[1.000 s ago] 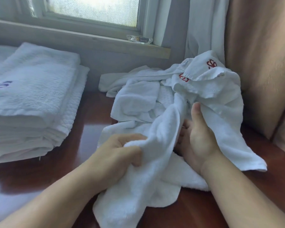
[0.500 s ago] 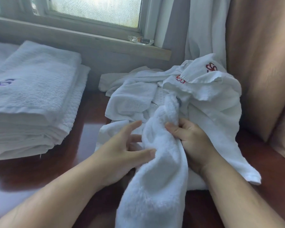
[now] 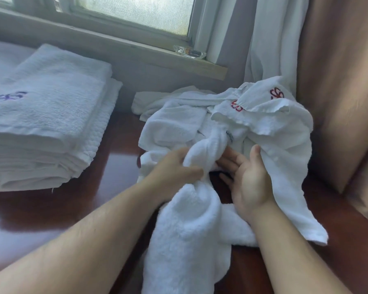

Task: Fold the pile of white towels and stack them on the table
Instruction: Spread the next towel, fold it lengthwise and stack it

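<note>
Head view. Twisted towel (image 3: pixel 202 200) drawn from pile (image 3: pixel 232 124), long axis running from pile toward viewer, between 2 hands. Left hand (image 3: pixel 174 166) clamped around twisted neck; right hand (image 3: pixel 248 177) just beside, palm up, fingers spread, gripping nothing. Folded stack (image 3: pixel 45 115) at left on table (image 3: pixel 51 213).

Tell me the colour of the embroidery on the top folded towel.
Purple embroidery on the white folded towel, in the head view.

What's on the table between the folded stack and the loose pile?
Head view: only bare glossy dark wooden table between the folded white towel stack and the crumpled white towel pile.
</note>
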A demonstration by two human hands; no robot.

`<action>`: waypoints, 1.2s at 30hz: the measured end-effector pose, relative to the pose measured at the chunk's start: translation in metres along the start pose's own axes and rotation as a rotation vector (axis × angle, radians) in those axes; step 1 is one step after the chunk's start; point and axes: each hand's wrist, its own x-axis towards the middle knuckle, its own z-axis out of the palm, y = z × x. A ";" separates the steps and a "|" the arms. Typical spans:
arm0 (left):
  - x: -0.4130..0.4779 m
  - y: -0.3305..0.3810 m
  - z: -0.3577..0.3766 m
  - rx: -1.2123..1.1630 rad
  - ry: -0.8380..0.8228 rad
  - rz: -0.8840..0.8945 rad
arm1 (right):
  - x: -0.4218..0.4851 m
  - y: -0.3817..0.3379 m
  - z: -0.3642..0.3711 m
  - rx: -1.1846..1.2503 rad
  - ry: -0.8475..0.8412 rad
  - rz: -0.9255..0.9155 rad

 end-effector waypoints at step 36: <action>-0.015 -0.001 -0.008 0.701 0.438 0.328 | 0.015 0.000 -0.014 0.362 0.237 0.002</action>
